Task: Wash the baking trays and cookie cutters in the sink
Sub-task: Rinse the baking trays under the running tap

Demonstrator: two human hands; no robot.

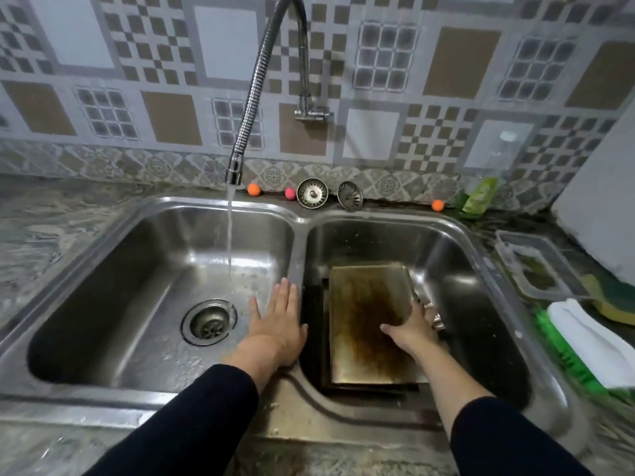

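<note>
Tap (237, 159) runs; right hand (410, 329) grips the stained tray (364, 321) right of it, left hand (276, 321) flat, fingers straight. Washing barely begun.

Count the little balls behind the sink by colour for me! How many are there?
Orange balls: 2
Pink balls: 1
Total: 3
</note>
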